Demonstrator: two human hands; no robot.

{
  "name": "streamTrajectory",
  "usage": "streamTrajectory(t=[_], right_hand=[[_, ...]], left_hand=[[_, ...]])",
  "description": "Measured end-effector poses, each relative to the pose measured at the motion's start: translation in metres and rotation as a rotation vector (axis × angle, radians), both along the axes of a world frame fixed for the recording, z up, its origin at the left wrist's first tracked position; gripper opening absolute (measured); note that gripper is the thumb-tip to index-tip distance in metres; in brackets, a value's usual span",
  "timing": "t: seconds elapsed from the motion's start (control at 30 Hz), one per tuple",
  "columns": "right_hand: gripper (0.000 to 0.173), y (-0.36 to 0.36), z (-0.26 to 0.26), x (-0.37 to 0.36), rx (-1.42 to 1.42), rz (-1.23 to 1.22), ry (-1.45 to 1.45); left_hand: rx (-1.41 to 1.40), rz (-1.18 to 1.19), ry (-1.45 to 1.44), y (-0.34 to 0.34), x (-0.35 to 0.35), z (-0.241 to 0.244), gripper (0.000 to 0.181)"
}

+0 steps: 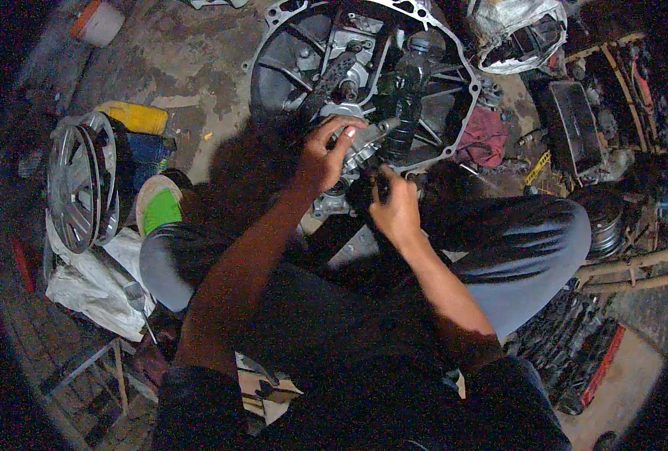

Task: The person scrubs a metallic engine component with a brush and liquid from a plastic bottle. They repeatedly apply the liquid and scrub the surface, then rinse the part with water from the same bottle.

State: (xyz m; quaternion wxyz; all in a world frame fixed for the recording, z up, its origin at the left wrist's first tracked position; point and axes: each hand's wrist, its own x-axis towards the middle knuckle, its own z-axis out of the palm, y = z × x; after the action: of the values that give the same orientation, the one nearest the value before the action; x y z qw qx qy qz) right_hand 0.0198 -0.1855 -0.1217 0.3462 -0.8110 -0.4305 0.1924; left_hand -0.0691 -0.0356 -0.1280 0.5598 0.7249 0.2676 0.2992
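A large aluminium bell housing point(289, 62) with ribs and a holed rim stands in front of me. Against its near side is a smaller metal casting point(362, 158), partly covered by my hands. My left hand point(325, 155) bends over this casting, thumb and fingertips against its upper part. Lower and to the right, my right hand point(397, 207) is curled with its knuckles up, close to the casting's dark underside. Whatever may be between its fingers is lost in shadow. A dark plastic bottle point(407, 107) with a bluish cap appears in front of the housing's right half.
Wheel covers point(77, 186), a yellow container point(137, 116) and a white sack point(97, 293) are at left. At right are a red cloth point(483, 138), a metal tray point(575, 127), a filled sack point(520, 39) and a tool case point(604, 361) with a red edge.
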Motion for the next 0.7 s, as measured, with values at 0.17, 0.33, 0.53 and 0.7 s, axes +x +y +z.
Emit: streamTrajectory(t=[0.17,0.33,0.53,0.7], right_hand=[[0.033,0.002,-0.024,-0.006,0.040,-0.076,-0.027],[0.037,0.011,-0.007,-0.001,-0.067,-0.026,0.074],[0.046,0.007,0.009,0.009,-0.198,-0.034,0.349],[0.051,0.015,-0.002,0.002,-0.128,-0.044,0.155]], left_hand=[[0.031,-0.018,0.004,-0.001,0.003,0.003,0.022],[0.025,0.029,0.017,-0.004,0.001,0.002,0.020],[0.020,0.037,0.036,0.000,-0.001,0.000,0.021],[-0.027,0.033,-0.062,0.005,0.000,-0.016,0.021]])
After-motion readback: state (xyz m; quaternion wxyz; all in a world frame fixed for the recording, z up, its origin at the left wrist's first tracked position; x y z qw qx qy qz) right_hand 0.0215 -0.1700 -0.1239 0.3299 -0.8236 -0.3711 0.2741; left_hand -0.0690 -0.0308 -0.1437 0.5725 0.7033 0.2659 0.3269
